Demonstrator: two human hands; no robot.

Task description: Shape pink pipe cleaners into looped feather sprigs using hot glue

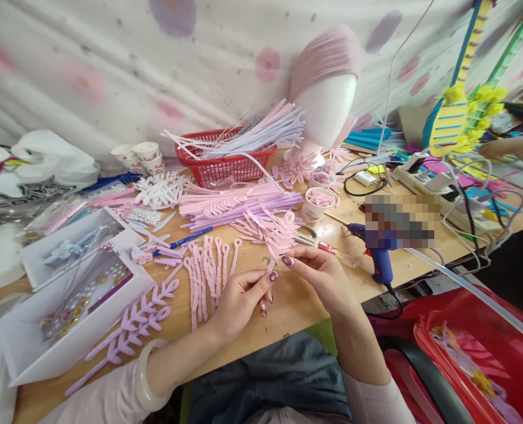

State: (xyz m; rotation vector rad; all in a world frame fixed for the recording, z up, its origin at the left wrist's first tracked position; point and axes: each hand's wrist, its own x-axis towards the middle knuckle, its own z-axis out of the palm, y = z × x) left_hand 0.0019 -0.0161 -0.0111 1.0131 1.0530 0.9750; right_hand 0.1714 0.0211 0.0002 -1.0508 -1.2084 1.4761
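Observation:
Between both hands is a pink pipe-cleaner sprig [281,234] with a loop at its top and short side leaves. My left hand [241,300] pinches its lower end between thumb and fingers. My right hand [321,274] is closed at the sprig's side, just below the leaves; its fingertips are partly hidden. Several pink twisted pipe-cleaner strips [206,277] with looped tops lie left of my hands. Farther left rest purple leafy pipe-cleaner sprigs [142,318]. Behind the hands lie bundles of pink and purple pipe cleaners [239,203].
A red basket [228,168] of pipe cleaners stands at the back beside a white mannequin head [332,106]. A blue glue gun [380,259], scissors [306,234] and a paper cup [318,203] are to the right. White boxes [71,335] sit left. Another person's hand [509,150] is far right.

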